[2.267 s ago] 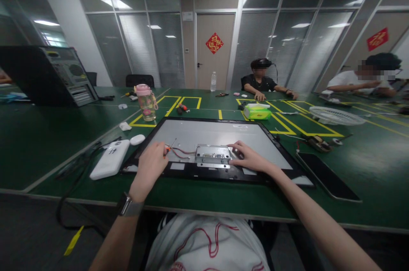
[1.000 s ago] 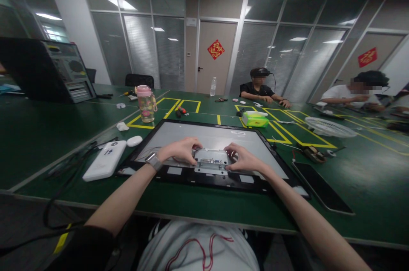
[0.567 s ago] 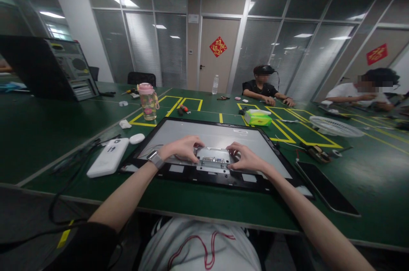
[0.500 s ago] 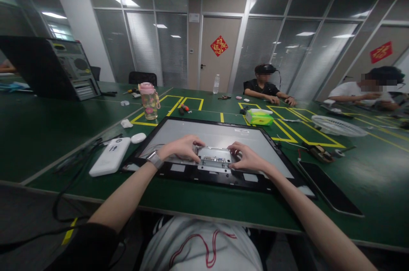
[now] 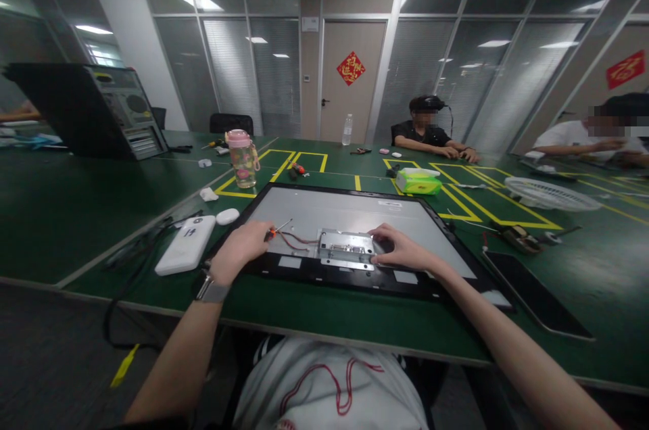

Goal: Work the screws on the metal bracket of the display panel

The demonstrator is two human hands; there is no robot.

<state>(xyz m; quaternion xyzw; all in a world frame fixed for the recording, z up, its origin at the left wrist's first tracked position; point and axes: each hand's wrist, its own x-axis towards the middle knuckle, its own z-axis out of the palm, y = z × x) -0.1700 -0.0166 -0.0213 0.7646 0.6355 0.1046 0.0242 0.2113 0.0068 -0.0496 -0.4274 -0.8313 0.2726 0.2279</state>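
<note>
A large flat display panel [image 5: 324, 203] with a black border lies face down on the table in front of me. My left hand [image 5: 242, 247] is closed around a small screwdriver [image 5: 280, 229] with an orange handle, over the panel's left side; the shaft points up and to the right. On the panel's near middle sits a silver metal bracket [image 5: 349, 241] with thin wires [image 5: 299, 239] running out to its left. My right hand [image 5: 400, 251] grips the bracket's right edge between thumb and fingers.
Left of the panel lie a white power bank [image 5: 185, 245], a white case [image 5: 228, 216] and black cables. Behind stands a pink-lidded bottle [image 5: 243, 163]. To the right are a black phone-like slab [image 5: 535, 291] and a white fan grille [image 5: 550, 193]. Two people sit across the table.
My left hand has let go of the bracket's left side and moved left, and now holds a screwdriver. My right hand stays at the bracket's right edge. The view has shifted slightly.
</note>
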